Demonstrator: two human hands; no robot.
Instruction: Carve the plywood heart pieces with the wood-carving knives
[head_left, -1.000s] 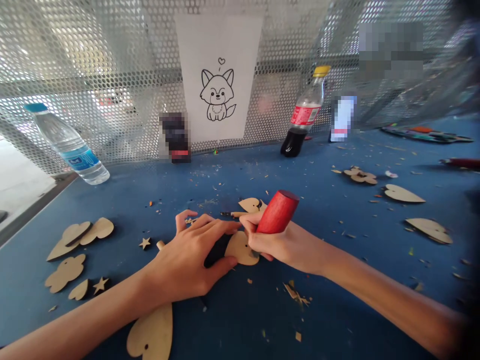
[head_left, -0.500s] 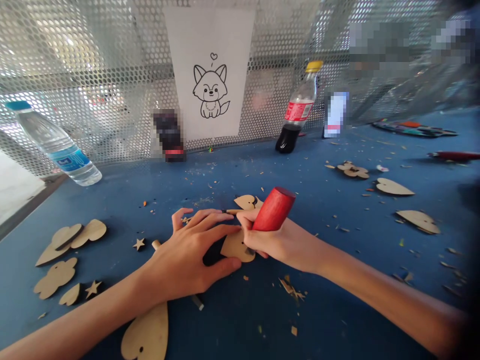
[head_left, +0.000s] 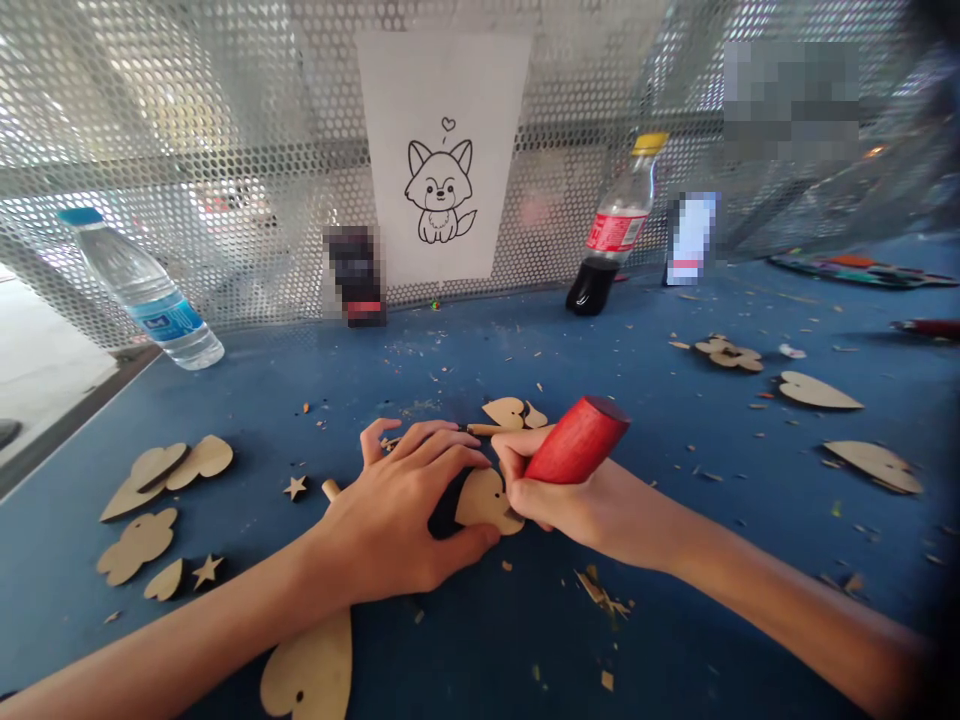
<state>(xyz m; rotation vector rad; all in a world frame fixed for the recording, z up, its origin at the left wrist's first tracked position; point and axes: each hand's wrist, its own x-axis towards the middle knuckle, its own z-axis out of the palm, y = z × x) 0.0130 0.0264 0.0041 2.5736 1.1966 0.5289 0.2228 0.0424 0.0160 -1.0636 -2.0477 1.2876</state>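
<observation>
My left hand (head_left: 405, 510) is spread over the table, its thumb at the near edge and its fingers at the far edge of a small heart-shaped wooden piece (head_left: 474, 500), holding it down. A dark hole shows in that piece. My right hand (head_left: 562, 500) is wrapped round a tool with a thick red handle (head_left: 574, 442), tilted to the right over the piece; its working tip is hidden behind my fingers. Just beyond my hands lie a thin wooden stick (head_left: 484, 430) and another wooden heart (head_left: 504, 411). Under my left forearm is a larger wooden piece with a hole (head_left: 315, 665).
Wooden cutouts (head_left: 142, 545) and stars lie on the left, more hearts (head_left: 817, 390) on the right. Shavings (head_left: 600, 592) dot the blue table. A water bottle (head_left: 169, 315), a cola bottle (head_left: 616, 235), two blurred phones and a fox drawing (head_left: 442, 190) stand along the mesh.
The whole scene has shifted slightly to the right in view. The red handle leans further to the right. Both hands stay at the small wooden heart.
</observation>
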